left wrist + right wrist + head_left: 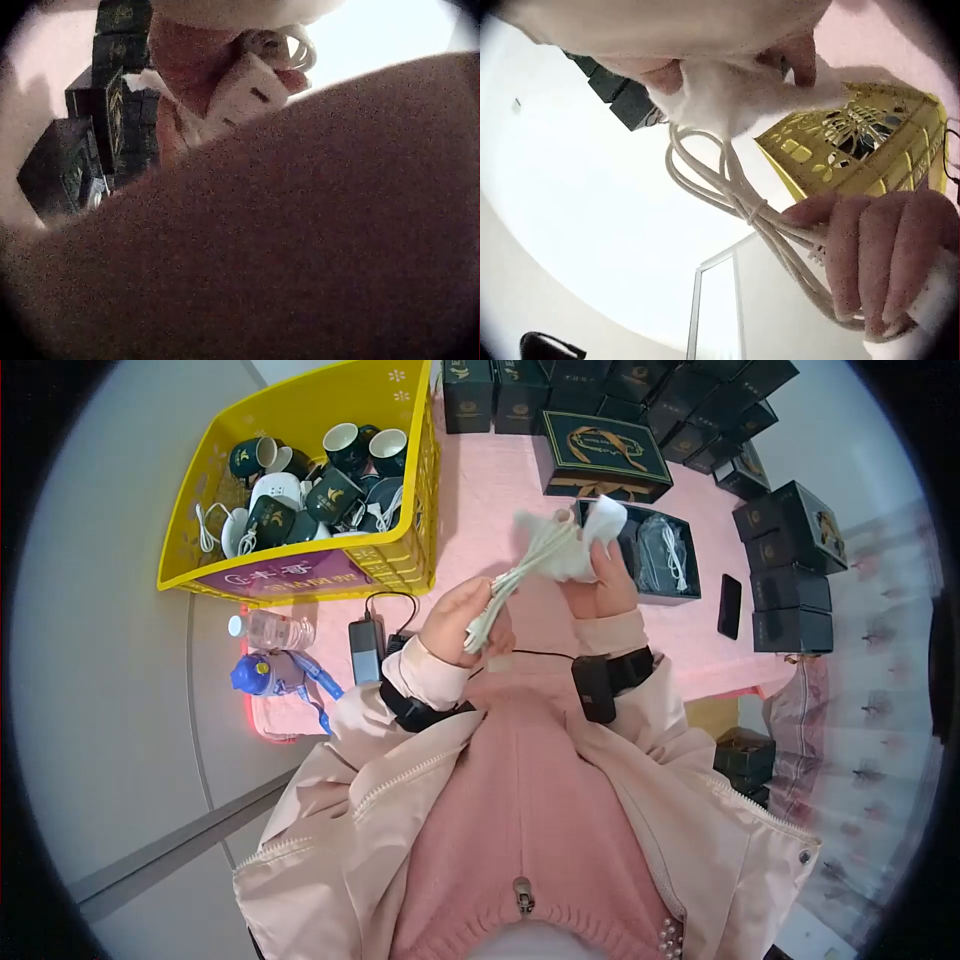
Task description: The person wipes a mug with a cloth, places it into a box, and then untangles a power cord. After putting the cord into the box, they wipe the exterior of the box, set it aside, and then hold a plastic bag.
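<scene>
My left hand (460, 622) grips a folded bundle of white cable (522, 572), its loops pointing toward the right hand. A tie round the middle of the bundle shows in the right wrist view. My right hand (607, 585) holds a crumpled white cloth (606, 518) against the looped end of the cable. In the left wrist view a white piece with two dark slots (251, 94) shows at the left fingers; my sleeve (300, 225) hides much of that view. Just beyond the right hand lies an open dark box (685, 585) holding another white cable.
A yellow crate (428, 500) holds several dark green mugs (345, 448) and white-corded pieces. Dark boxes (520, 400) line the back and right, near a ribboned gift box (605, 455). A phone (730, 607), clear bottle (275, 630), blue-lidded bottle (255, 675) and black device (366, 650) lie around.
</scene>
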{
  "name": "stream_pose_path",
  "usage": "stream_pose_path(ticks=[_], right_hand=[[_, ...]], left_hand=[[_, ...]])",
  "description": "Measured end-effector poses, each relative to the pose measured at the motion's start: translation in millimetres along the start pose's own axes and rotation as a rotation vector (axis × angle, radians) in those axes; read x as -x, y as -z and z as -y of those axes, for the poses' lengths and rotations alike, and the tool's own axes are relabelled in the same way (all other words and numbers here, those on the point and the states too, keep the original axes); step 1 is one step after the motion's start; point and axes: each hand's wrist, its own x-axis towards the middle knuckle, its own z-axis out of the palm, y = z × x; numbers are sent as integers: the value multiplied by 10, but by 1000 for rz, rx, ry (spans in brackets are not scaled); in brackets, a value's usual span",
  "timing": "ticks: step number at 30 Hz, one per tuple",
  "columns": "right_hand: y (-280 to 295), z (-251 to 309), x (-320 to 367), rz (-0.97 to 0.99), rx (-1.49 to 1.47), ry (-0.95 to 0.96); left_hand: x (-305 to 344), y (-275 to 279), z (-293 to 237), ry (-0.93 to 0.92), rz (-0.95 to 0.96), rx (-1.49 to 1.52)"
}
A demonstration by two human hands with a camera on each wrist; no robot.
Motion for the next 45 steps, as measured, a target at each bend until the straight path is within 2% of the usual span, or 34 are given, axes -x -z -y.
stream_pose_path(ticks=[1, 2, 5, 6, 9, 10, 13, 14, 17, 18, 21, 22, 25, 26, 29, 30, 33, 34, 37, 38, 41, 45], right_hand=[[-44, 9, -12, 83, -102, -30], [-105, 7, -17, 87, -102, -24], [-246, -22, 42, 309, -83, -157], [-228, -20, 54, 307, -81, -161], [-144, 11, 45, 28, 477, -26], [-150, 29, 40, 33, 480, -26], [-156, 40, 63, -48, 959, 255], [-157, 43, 88, -52, 954, 244], [-190, 142, 54, 0, 1290, 420], [-139, 156, 27, -2, 1292, 420], [77, 187, -68, 72, 1402, 451], [99, 238, -92, 78, 1404, 449], [134, 344, -74, 218, 730, -155], [197, 350, -88, 220, 728, -158], [414, 346, -141, 241, 1606, 290], [395, 332, -136, 243, 1606, 289], [136, 245, -72, -12, 533, 76], [154, 223, -69, -10, 533, 71], [260, 116, -16, 236, 1061, 243], [274, 94, 35, 236, 1058, 232], [155, 60, 134, 251, 1149, -54], [-50, -44, 279, 314, 1149, -79]], left_hand=[[-5, 3, -32, 31, 135, 229], [0, 2, -69, 30, 140, 225], [60, -23, -99, 163, 105, 204], [75, -34, -84, 161, 102, 209], [72, -85, -31, 58, 34, -27], [61, -120, -18, 52, 34, -27], [80, -197, 45, 9, -86, -117], [97, -195, 58, 17, -95, -115], [69, -174, 38, 256, -9, -564], [69, -188, 41, 257, -6, -563], [50, -226, 52, 315, -27, -306], [43, -223, 64, 311, -29, -302], [112, -175, 93, 182, -80, -169], [124, -168, 89, 183, -85, -169], [109, -174, 80, 100, -49, -160], [107, -162, 86, 98, -50, -159], [118, -85, 127, 74, -44, -48], [103, -68, 137, 72, -48, -46], [64, -26, 186, -13, -80, 108], [87, -24, 226, -10, -89, 112], [32, 7, 213, -91, -109, 141], [-10, 40, 261, -154, -190, 237]])
